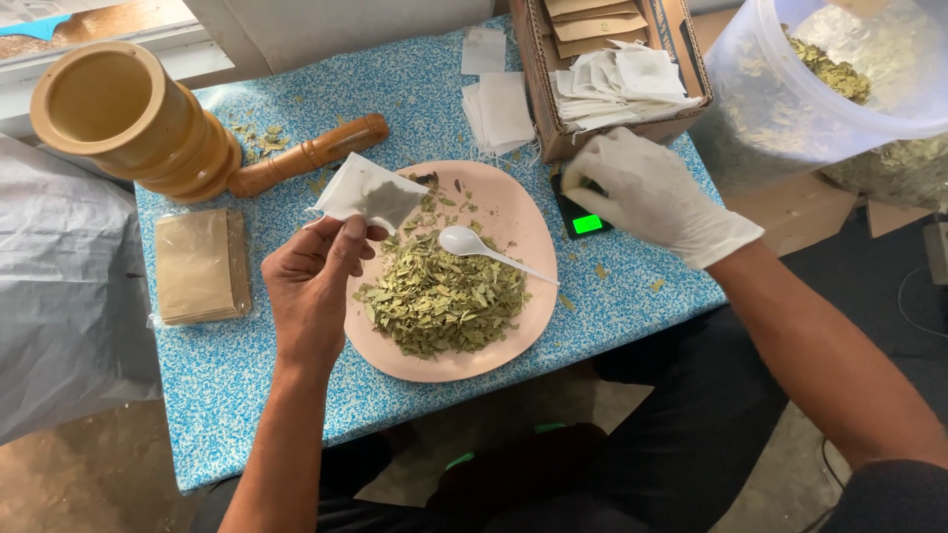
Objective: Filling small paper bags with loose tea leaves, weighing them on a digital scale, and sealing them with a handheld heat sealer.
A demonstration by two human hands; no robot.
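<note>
My bare left hand [314, 286] pinches a small white filter bag [367, 193] with dark contents, held above the left edge of a pink plate [518, 212]. A heap of dried green leaves [444, 296] lies on the plate, and a white plastic spoon [479, 247] rests on top of the heap. My right hand [652, 192], in a white glove, rests on a small black scale [585, 219] with a lit green display, just right of the plate.
A wooden mortar [128, 118] and pestle [308, 155] stand at the back left. Tan pouches in plastic [200, 265] lie at the left. A cardboard box of white bags [612, 84], loose white bags [499, 109] and a clear tub of leaves [839, 79] sit behind.
</note>
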